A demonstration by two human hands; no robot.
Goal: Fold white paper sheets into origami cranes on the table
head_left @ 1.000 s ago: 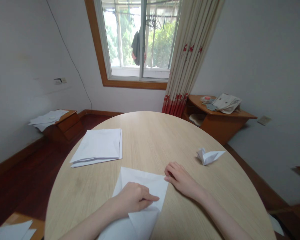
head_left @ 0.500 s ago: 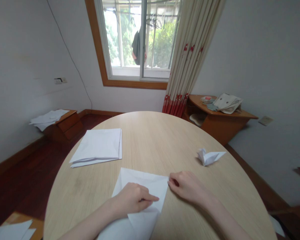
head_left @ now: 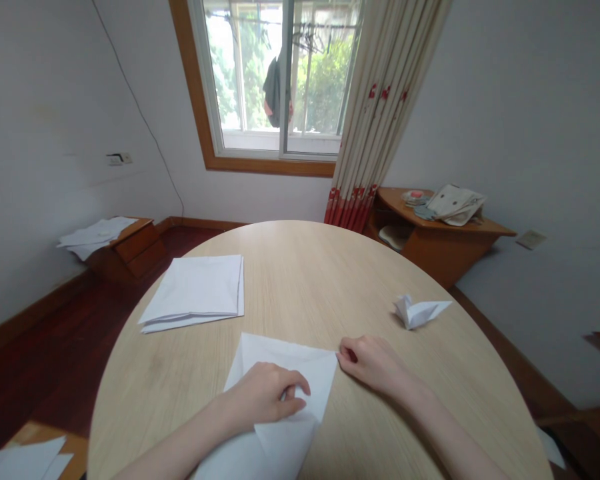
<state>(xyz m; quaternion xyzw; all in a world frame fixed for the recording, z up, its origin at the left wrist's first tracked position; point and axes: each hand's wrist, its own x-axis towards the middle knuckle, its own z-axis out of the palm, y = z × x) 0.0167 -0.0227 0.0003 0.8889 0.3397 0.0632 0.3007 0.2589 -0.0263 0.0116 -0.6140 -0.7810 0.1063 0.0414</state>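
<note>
A partly folded white sheet of paper lies on the table near its front edge, with a raised flap toward me. My left hand rests on top of the sheet, its index finger bent and held apart from the thumb, with nothing between them. At the sheet's right far corner, my right hand has its thumb and fingertips closed on the paper's tip. The left forearm and hand cover part of the sheet's left side.
On the round wooden table, a stack of white paper lies at the left and a folded paper bird at the right. Beyond stand a small cabinet with papers and a corner desk.
My left index finger, stretched out flat along the paper before, has drawn back and curled up off it. The right hand stays at the same corner.
</note>
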